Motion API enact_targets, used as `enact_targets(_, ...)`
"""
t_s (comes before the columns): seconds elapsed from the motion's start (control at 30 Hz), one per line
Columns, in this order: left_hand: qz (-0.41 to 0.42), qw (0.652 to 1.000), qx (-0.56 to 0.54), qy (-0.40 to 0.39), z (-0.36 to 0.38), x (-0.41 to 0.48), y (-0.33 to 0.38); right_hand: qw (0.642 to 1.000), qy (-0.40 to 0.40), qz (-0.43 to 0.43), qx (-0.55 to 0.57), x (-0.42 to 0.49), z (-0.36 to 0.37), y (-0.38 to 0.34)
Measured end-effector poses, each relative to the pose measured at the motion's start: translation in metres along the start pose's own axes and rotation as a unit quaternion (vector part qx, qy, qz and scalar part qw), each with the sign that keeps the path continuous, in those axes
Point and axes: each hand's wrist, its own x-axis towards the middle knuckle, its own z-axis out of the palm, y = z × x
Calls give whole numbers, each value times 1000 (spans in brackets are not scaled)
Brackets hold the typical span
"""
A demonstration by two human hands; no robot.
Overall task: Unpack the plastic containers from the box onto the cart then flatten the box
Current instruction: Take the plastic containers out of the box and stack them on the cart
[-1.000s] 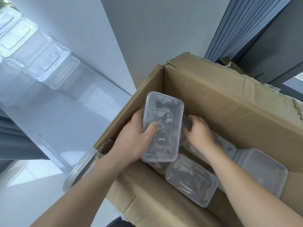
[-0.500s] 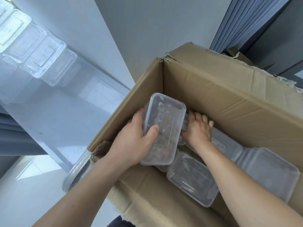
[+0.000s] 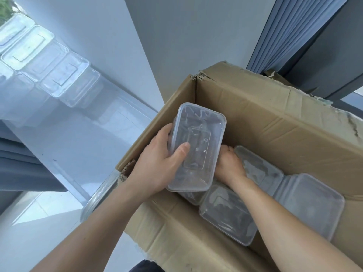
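Now the left hand holds a clear rectangular plastic container just above the open brown cardboard box, near its left wall. Its grip is closed round the container's edge, thumb on top. The right hand reaches inside the box, under this container. Its grip I cannot tell, because the fingers are hidden. More clear containers lie inside the box. Some unpacked containers stand on the pale shiny cart, left of the box.

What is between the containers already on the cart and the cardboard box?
Only bare, glossy cart top lies between the unpacked containers and the box, as the head view shows.
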Motion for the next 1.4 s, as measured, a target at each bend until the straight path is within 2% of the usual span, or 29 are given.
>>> enact_targets(0.2,39,998,-36,46,-13,-27,11,993,60,30,96,-34,-24,10)
enact_targets(0.4,45,992,-61,97,-25,-64,16,967,90,32,236,-90,-64,6)
enact_targets(0.67,30,974,-170,150,-52,-112,-3,907,119,-78,396,-178,-90,-27)
enact_targets(0.8,22,958,-227,173,-69,-141,-11,895,114,-122,413,-211,-83,-51)
enact_targets(1.0,43,935,-277,217,-95,-205,-53,897,99,-196,385,-266,-52,-94)
enact_targets(1.2,5,904,-320,285,-128,-305,-124,900,41,-266,343,-320,5,-145)
enact_targets(1.4,-44,852,-362,376,-144,-394,-191,902,-26,-305,303,-359,73,-188)
